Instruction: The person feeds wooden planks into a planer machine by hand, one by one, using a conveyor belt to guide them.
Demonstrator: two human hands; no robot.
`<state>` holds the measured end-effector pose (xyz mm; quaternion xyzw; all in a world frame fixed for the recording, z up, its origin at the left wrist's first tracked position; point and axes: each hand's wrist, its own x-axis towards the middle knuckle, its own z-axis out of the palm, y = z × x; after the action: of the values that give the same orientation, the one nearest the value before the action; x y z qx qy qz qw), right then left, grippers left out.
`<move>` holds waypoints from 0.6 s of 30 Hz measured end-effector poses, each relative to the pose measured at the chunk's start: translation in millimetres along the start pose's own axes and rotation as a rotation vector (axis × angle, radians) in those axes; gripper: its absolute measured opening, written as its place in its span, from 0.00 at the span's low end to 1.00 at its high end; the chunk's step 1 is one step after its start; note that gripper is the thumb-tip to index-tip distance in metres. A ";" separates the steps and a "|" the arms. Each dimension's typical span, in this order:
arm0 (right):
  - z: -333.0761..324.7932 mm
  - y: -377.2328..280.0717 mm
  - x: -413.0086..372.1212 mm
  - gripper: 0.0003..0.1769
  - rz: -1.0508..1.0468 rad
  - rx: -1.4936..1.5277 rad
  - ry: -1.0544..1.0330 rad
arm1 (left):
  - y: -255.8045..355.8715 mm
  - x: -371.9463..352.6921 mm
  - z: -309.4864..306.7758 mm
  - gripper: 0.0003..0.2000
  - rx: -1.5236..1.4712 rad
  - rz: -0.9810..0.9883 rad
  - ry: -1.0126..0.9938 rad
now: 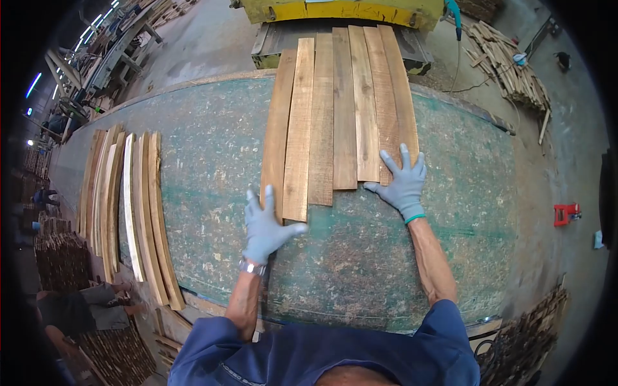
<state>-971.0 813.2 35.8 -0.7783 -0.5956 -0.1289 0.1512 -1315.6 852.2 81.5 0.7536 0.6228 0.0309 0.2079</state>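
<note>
Flanking seven planks (pixel 323 116) with our left hand (pixel 264 229) and right hand (pixel 404 186), both grips wide. Row laid on worktop (pixel 476 167) before machine (pixel 360 11), near ends uneven; other planks (pixel 147 212) lie apart, left of machine.

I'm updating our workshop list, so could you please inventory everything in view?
Boards: seven, brown, table's centre
Boards in left group: several, pale to brown, table's left
Worktable: one, worn green, centre
Machine: one, yellow, top
Hose: one, teal end, top right
Scrap wood: pile, brown, floor upper right
Red object: one, red, right
Stacked wood: piles, brown, lower corners
Lights: several, white, upper left
Co-worker: one, dark clothing, lower left
Wristwatch: one, silver, left wrist
Left hand, right hand: two, grey-gloved, at boards' near ends
</note>
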 end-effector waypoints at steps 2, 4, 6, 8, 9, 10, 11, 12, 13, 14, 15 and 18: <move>1.3 -2.1 -4.6 0.51 0.010 0.018 -0.002 | -20.6 -4.1 12.1 0.60 -0.094 0.005 0.113; 0.6 -1.4 -1.7 0.51 0.013 0.046 -0.007 | -36.0 2.0 22.8 0.57 -0.092 0.091 0.185; -2.9 -3.2 -1.7 0.51 0.020 0.017 -0.043 | -35.8 11.0 11.1 0.56 -0.049 -0.013 0.157; -3.7 -3.3 -1.6 0.52 0.026 0.002 -0.035 | -29.8 22.8 -12.7 0.56 -0.021 -0.163 0.099; -4.4 -2.1 -1.0 0.52 0.031 0.006 -0.041 | -21.8 28.9 -21.9 0.49 0.049 -0.228 0.095; -5.1 -2.2 -0.6 0.52 0.038 0.014 -0.047 | -17.2 32.4 -26.3 0.44 0.012 -0.248 0.097; -5.5 -3.5 -1.3 0.52 0.045 0.024 -0.055 | -13.9 34.7 -29.3 0.40 -0.025 -0.269 0.097; -5.8 -3.5 -2.6 0.52 0.044 0.031 -0.057 | -13.9 38.0 -32.4 0.37 -0.066 -0.291 0.099; -6.2 -2.3 -1.2 0.52 0.044 0.034 -0.053 | -21.7 36.0 -31.3 0.29 -0.260 -0.205 0.173; -6.6 -2.8 -1.8 0.52 0.046 0.037 -0.053 | -26.1 31.2 -25.8 0.30 -0.479 -0.163 0.191; -7.9 -3.6 -1.4 0.52 0.050 0.037 -0.061 | -30.2 29.9 -16.7 0.29 -0.446 -0.142 0.226; -10.8 -5.4 -1.7 0.52 0.064 0.038 -0.081 | -29.1 35.7 -13.6 0.26 -0.448 -0.090 0.298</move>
<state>-976.9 808.8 45.6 -0.7984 -0.5785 -0.0814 0.1456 -1338.8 893.9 76.0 0.6477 0.6570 0.2693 0.2764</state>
